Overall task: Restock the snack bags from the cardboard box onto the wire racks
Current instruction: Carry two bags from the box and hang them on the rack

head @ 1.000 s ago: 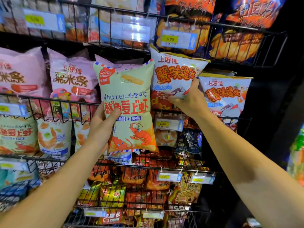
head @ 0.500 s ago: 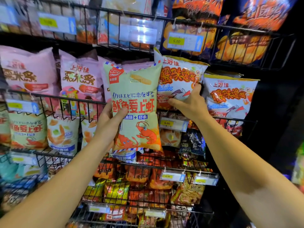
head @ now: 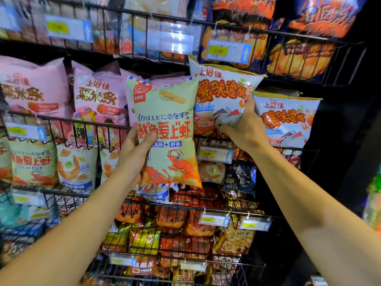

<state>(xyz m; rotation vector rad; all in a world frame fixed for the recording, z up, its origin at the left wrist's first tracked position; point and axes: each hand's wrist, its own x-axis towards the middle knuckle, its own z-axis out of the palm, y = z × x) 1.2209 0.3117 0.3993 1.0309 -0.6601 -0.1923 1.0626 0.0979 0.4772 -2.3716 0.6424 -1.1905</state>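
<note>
Since a second ago, right hand (head: 245, 129) shifted grip on white crab bag (head: 222, 100), tilting it right. Left hand (head: 134, 149) clamps green shrimp bag (head: 165, 131) upright, long axis vertical, before middle rack (head: 68, 122); matching stock lower left, left hand nearer

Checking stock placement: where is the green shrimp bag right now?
In the head view's centre, the green shrimp bag is held up by the left hand before the middle rack, between pink bags and a white crab bag.
</note>
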